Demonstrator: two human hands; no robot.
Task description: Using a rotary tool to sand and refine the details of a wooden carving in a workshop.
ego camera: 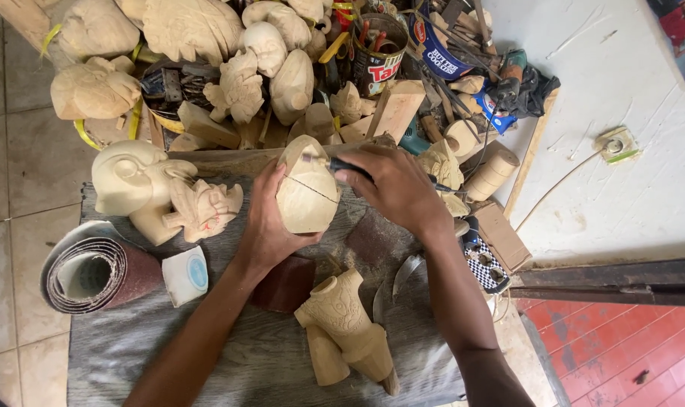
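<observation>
My left hand [267, 218] grips a pale, rounded block of wood [306, 188] from its left side and holds it upright on the grey cloth [229, 354]. A dark line runs across the block's face. My right hand [391, 185] holds a slim dark-handled tool [341, 163] with its tip against the upper part of the block.
A roll of sandpaper [94, 273] and a small white pot [186, 275] lie at the left. Carved wooden figures [165, 196] stand beside the block, another carving [346, 324] lies nearer me. Several unfinished carvings, cans [378, 54] and tools crowd the far side. A white wall [621, 120] rises at the right.
</observation>
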